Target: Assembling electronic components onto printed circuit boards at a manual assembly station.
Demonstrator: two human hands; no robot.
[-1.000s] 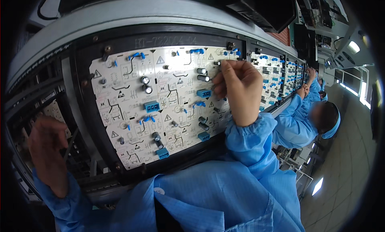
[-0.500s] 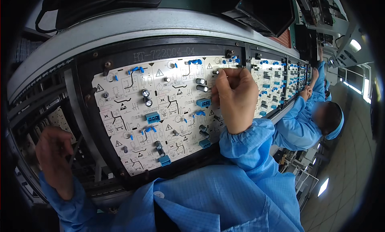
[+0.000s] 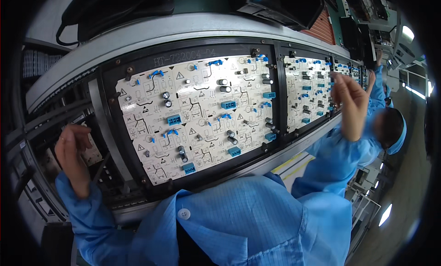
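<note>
A white circuit-board panel [image 3: 209, 137] lies in a black frame [image 3: 121, 149] in front of me. It carries blue terminal connectors [image 3: 174, 120], dark cylindrical capacitors [image 3: 223, 88] and small blue disc parts [image 3: 214, 63]. My right hand [image 3: 351, 103] is raised at the right, over the far end of a second white panel [image 3: 298, 89]. Its fingers are smeared, so whether they hold anything cannot be made out. Left of the first panel, my left hand [image 3: 73, 153] hovers over the dark gap of the conveyor, fingers loosely bent and apart, holding nothing visible.
A metal rail [image 3: 193, 27] runs behind the frames. Beyond it stand black bins [image 3: 275, 8] and an orange-red ribbed item [image 3: 324, 27]. Further right, a co-worker in a blue smock and cap [image 3: 390, 130] sits along the line. Another white board [image 3: 92, 151] lies near my left hand.
My right hand has left the upper right corner of the first panel and moved right, uncovering that panel's right side. My left hand has risen slightly and shifted a little right. The view has shifted.
</note>
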